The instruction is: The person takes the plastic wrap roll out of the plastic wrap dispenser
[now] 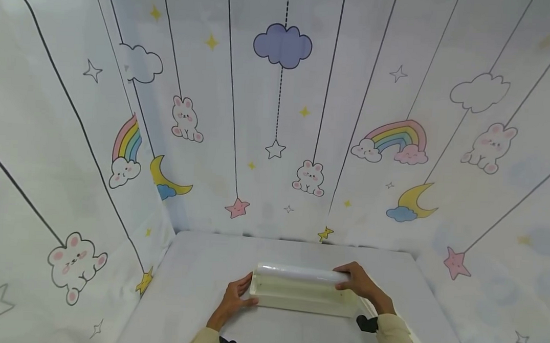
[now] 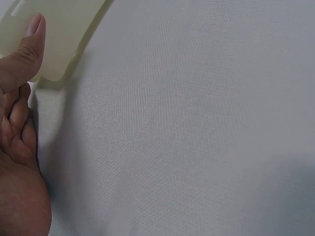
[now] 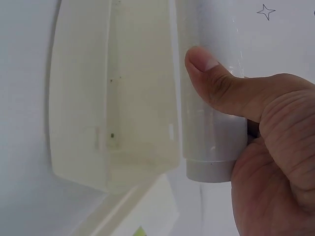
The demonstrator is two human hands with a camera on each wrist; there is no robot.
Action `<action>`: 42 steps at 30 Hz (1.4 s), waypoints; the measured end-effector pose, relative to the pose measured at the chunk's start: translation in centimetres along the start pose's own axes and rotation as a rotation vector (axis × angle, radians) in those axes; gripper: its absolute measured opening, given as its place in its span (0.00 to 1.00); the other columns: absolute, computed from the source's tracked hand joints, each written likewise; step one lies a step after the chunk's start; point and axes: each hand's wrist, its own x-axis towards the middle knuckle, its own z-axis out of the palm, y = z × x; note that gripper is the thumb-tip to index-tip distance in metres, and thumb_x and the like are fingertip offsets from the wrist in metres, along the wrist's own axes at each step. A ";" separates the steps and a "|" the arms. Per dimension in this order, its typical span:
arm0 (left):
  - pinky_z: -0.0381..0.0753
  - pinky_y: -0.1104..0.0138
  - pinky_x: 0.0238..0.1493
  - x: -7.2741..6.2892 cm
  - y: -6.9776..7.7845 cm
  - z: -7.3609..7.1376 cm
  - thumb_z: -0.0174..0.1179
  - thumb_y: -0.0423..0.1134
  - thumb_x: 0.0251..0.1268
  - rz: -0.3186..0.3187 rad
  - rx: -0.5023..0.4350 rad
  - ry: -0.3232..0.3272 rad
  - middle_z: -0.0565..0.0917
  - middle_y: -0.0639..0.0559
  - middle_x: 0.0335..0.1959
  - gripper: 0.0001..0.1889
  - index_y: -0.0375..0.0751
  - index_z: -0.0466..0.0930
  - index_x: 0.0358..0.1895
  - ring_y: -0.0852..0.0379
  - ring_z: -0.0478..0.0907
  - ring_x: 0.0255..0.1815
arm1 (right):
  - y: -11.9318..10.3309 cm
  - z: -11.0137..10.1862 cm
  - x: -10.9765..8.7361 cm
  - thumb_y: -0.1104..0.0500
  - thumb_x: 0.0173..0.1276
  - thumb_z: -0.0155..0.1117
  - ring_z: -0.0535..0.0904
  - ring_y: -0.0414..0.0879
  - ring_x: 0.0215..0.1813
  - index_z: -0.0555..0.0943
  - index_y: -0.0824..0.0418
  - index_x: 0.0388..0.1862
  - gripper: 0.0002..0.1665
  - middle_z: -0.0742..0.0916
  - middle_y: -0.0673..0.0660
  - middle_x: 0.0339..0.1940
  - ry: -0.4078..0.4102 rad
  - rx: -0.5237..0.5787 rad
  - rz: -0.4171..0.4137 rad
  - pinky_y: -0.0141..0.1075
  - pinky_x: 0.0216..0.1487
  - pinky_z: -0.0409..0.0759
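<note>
A cream plastic trough-like box (image 1: 299,298) rests on the white-covered table, its hollow facing up. My left hand (image 1: 232,300) grips the box's left end, with the thumb on its outer face, as the left wrist view shows. A roll of clear plastic wrap (image 1: 293,271) lies lengthwise along the box's far side. My right hand (image 1: 362,284) holds the roll near its right end, thumb over the near side. In the right wrist view, the roll's white core end (image 3: 210,171) sticks out beside the box. Most of the right fingers are hidden behind the roll.
A long cream plastic piece (image 3: 150,204) with a green patch lies on the table to the right, partly under my right forearm. White cloth walls (image 1: 274,181) printed with clouds, rabbits and stars enclose the table's back and sides.
</note>
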 end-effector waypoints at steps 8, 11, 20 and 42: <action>0.75 0.70 0.79 0.0 0.3 0.0 0.81 0.36 0.63 0.018 0.025 -0.012 0.66 0.25 0.81 0.48 0.21 0.63 0.81 0.40 0.69 0.84 | 0.1 -0.4 0.9 0.69 0.60 0.84 0.90 0.56 0.51 0.87 0.77 0.57 0.26 0.92 0.73 0.54 0.026 -0.033 0.039 0.43 0.50 0.91; 0.76 0.68 0.79 -0.1 0.5 0.0 0.81 0.36 0.63 0.028 0.039 -0.010 0.66 0.24 0.80 0.48 0.21 0.63 0.81 0.38 0.69 0.83 | 0.2 -0.4 1.1 0.69 0.60 0.83 0.90 0.57 0.50 0.87 0.79 0.57 0.27 0.91 0.75 0.54 0.024 -0.028 0.021 0.42 0.49 0.90; 0.76 0.69 0.78 0.1 0.7 -0.2 0.81 0.35 0.63 0.046 0.037 -0.014 0.65 0.21 0.80 0.49 0.18 0.62 0.80 0.38 0.71 0.82 | 0.8 -0.6 1.9 0.69 0.59 0.84 0.89 0.53 0.49 0.86 0.80 0.57 0.28 0.92 0.74 0.53 0.040 -0.006 -0.002 0.35 0.47 0.87; 0.69 0.82 0.76 0.1 -0.3 0.0 0.84 0.41 0.58 -0.108 -0.071 -0.020 0.63 0.33 0.85 0.54 0.27 0.61 0.84 0.52 0.66 0.85 | 0.4 -0.8 2.3 0.68 0.56 0.85 0.91 0.67 0.53 0.86 0.80 0.57 0.30 0.91 0.77 0.55 0.078 -0.061 -0.020 0.41 0.53 0.91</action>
